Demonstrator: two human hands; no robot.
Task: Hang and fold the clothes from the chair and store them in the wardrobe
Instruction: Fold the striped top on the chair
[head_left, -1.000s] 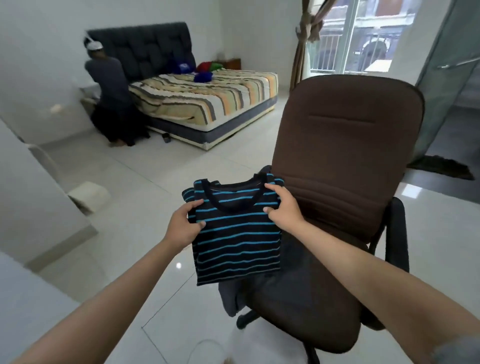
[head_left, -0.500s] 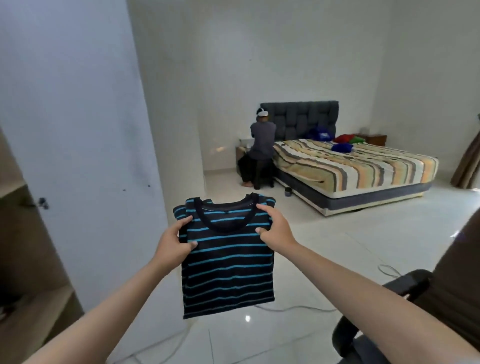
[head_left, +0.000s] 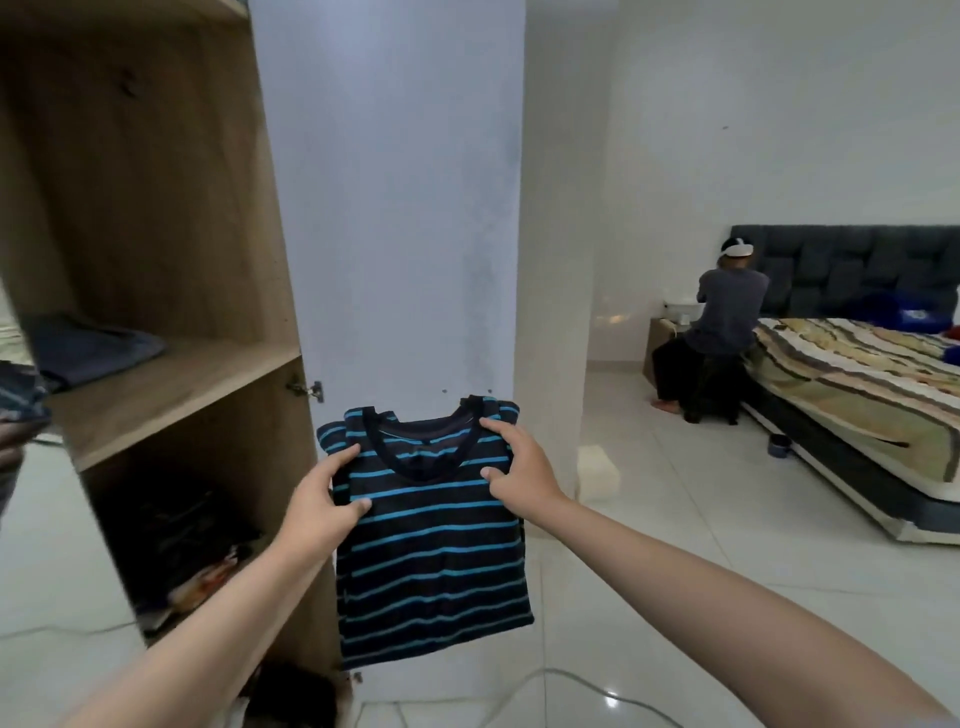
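Bare shelf (head_left: 171, 384) beside folded garment (head_left: 88, 349)

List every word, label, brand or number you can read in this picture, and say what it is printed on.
No readable text anywhere.
The striped shirt, held by the left hand and right hand, shows no legible label.
The blue item on the bed carries a pale mark, too blurred to read.

shirt: folded navy t-shirt with blue stripes (head_left: 434, 561), held up by its shoulders
hands: left hand (head_left: 322, 506) and right hand (head_left: 519, 475) each pinching a side
wardrobe: open wooden wardrobe (head_left: 156, 249), white door (head_left: 395, 208) right behind the shirt
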